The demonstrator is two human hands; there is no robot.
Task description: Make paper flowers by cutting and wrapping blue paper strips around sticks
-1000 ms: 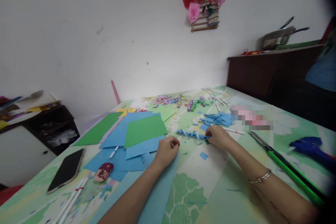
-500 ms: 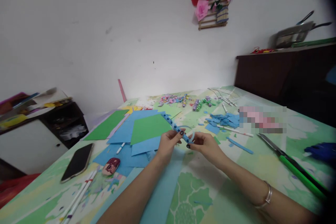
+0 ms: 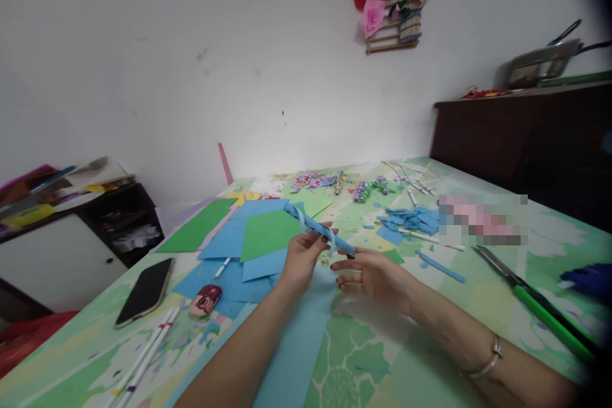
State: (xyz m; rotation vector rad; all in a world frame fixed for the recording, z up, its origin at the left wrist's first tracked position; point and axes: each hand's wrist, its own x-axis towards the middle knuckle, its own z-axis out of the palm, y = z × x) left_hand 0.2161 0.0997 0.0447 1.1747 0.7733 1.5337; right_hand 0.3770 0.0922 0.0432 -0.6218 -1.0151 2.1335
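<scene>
Blue rolled-paper tube (image 3: 313,225) — held above floral green-and-white tablecloth (image 3: 411,366), L hand (image 3: 302,262) pinching it approx. mid-length; R hand (image 3: 382,278) w/ fingers spread, one tip at near end. Tube's rolled, thin pale-blue paper strip (image 3: 331,247) looped round it; loops stand loose — prob. only part done, snugging left.

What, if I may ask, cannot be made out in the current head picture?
All in the head view:
- Pink item: pixelated, so its details are lost.
- Blue roll: the left hand covers part of it.
- Green-handled tool: its near end vanishes into the dark right edge.
- Coloured scraps: too small to count.
</scene>
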